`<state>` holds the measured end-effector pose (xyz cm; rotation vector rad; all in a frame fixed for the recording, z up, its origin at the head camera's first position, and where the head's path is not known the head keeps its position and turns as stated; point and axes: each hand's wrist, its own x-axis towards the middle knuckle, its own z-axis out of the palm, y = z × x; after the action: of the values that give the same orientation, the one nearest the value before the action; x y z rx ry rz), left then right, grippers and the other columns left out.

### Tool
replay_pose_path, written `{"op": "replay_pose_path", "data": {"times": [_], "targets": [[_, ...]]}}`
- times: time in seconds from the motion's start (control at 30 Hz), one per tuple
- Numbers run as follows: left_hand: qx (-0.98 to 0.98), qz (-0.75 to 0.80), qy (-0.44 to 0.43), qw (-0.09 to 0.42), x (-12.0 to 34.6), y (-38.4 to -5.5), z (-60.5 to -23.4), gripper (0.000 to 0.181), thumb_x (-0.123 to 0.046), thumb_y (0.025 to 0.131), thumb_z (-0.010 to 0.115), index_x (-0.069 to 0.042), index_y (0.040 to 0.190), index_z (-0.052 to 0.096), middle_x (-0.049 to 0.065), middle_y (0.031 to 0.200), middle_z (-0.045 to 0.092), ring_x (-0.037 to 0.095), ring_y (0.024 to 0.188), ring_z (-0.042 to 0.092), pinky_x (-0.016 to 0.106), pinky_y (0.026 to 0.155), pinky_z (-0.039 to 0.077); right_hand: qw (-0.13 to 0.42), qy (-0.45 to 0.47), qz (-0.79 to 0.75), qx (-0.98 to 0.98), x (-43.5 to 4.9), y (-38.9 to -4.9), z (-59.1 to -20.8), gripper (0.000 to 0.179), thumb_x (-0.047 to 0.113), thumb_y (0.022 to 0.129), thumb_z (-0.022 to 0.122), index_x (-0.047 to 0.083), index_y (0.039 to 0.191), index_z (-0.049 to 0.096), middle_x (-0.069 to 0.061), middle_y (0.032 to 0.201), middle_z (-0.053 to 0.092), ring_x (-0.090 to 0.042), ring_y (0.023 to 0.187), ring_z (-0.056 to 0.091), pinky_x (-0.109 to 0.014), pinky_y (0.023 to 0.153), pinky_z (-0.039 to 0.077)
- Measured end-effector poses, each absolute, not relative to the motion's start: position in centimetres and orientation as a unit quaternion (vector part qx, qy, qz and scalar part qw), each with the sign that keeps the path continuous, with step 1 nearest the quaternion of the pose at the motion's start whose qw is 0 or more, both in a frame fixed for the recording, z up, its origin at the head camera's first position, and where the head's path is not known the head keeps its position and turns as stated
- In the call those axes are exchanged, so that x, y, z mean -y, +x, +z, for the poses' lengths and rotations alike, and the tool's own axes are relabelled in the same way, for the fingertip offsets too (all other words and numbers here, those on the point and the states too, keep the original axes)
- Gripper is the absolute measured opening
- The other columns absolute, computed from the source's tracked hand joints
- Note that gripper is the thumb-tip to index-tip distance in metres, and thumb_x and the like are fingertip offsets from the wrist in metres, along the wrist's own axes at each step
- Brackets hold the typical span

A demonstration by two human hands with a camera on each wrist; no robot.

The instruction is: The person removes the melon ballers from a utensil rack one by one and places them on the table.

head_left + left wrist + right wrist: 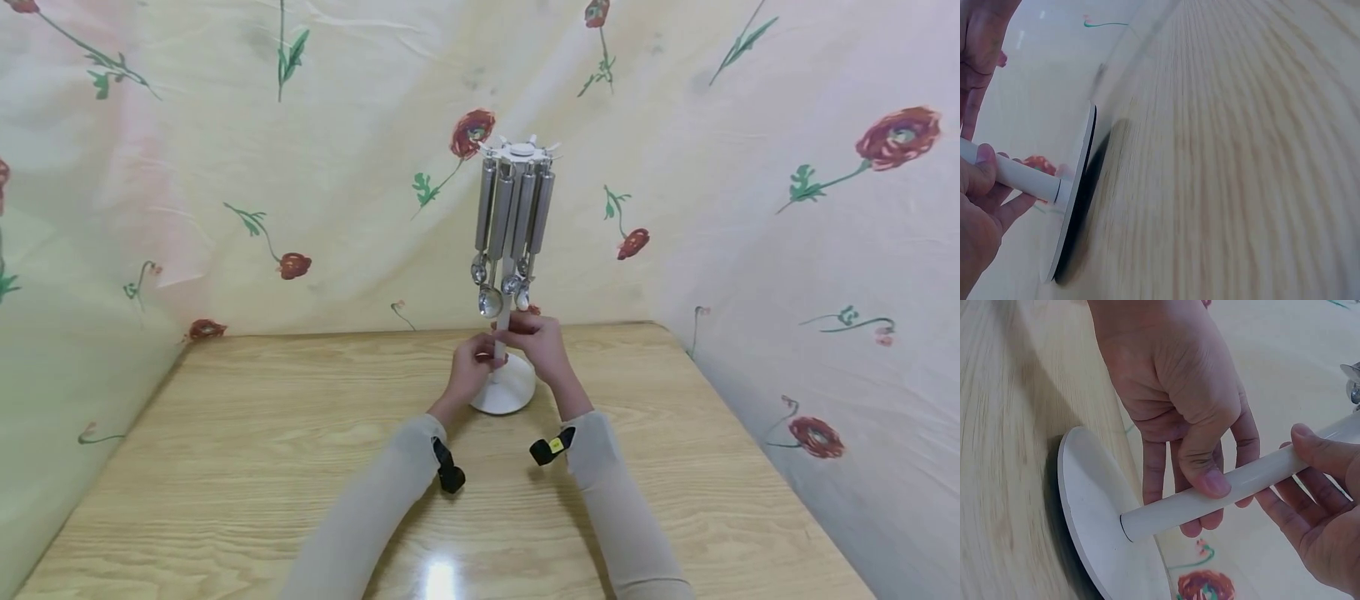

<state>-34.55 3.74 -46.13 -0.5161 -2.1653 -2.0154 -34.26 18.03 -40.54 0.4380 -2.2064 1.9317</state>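
A white utensil stand has a round base (504, 398) at the back middle of the wooden table, with a slim pole (1166, 514) rising from it. Several metal spoon- or ladle-like utensils (510, 217) hang from its hooked top (522, 152), shiny bowls downward. Low on the pole, my left hand (471, 367) grips it between thumb and fingers. Just above, my right hand (538, 337) holds the same pole, thumb in front and fingers behind. A dark shadow shows beneath the base in the left wrist view; I cannot tell whether its edge is lifted.
Pale wood-grain tabletop (300, 433) spreads around the stand. Behind it and at the sides hang cream cloth walls (337, 167) with red flower prints. Black camera straps (448, 471) sit on both sleeved wrists.
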Motion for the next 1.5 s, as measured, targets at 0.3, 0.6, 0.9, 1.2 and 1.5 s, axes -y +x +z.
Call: {"op": "replay_pose_path", "data": {"times": [0.3,0.6,0.9,1.2,1.5], "targets": [[0.727,-0.663,-0.170,0.058,-5.6,-35.1,-46.5,0.024,0.016,0.087,0.067,0.009,0.109,0.068,0.027,0.102,0.072,0.036,0.098,0.071,0.033,0.086,0.063,0.101,0.124,0.653,0.741,-19.9,-34.5,-41.0,0.035,-0.004,0.085,0.079,-0.013,0.117,0.068,-0.013,0.103,0.079,-0.006,0.089,0.074,-0.020,0.081,0.061],[0.724,-0.662,-0.182,0.062,-6.5,-35.8,-46.7,0.024,0.017,0.086,0.065,0.009,0.109,0.069,0.027,0.105,0.072,0.036,0.099,0.072,0.035,0.087,0.063,0.109,0.124,0.661,0.732,-20.8,-34.8,-40.9,0.036,-0.004,0.085,0.078,-0.015,0.118,0.068,-0.002,0.094,0.080,-0.009,0.089,0.075,-0.020,0.079,0.062],[0.736,-0.651,-0.177,0.060,-6.9,-36.4,-46.7,0.023,0.014,0.088,0.067,0.009,0.110,0.069,0.026,0.108,0.072,0.036,0.103,0.071,0.035,0.089,0.062,0.083,0.126,0.671,0.726,-21.4,-35.6,-41.1,0.035,-0.004,0.091,0.072,-0.015,0.124,0.065,-0.034,0.119,0.067,-0.006,0.095,0.073,-0.020,0.084,0.061],[0.744,-0.648,-0.159,0.042,-7.0,-36.5,-46.6,0.023,0.011,0.089,0.068,0.007,0.111,0.069,0.024,0.110,0.072,0.034,0.104,0.071,0.034,0.090,0.062,0.084,0.125,0.685,0.713,-21.4,-35.4,-41.2,0.020,-0.008,0.089,0.072,-0.005,0.109,0.074,0.012,0.089,0.077,-0.007,0.093,0.074,-0.021,0.083,0.062],[0.760,-0.630,-0.159,0.025,-6.8,-36.5,-46.2,0.020,0.010,0.090,0.067,0.007,0.110,0.066,0.025,0.112,0.072,0.036,0.104,0.072,0.035,0.088,0.062,0.080,0.158,0.652,0.737,-21.8,-35.5,-41.5,0.033,0.002,0.094,0.070,-0.016,0.122,0.065,-0.039,0.123,0.063,-0.006,0.098,0.070,-0.022,0.089,0.060]]}}
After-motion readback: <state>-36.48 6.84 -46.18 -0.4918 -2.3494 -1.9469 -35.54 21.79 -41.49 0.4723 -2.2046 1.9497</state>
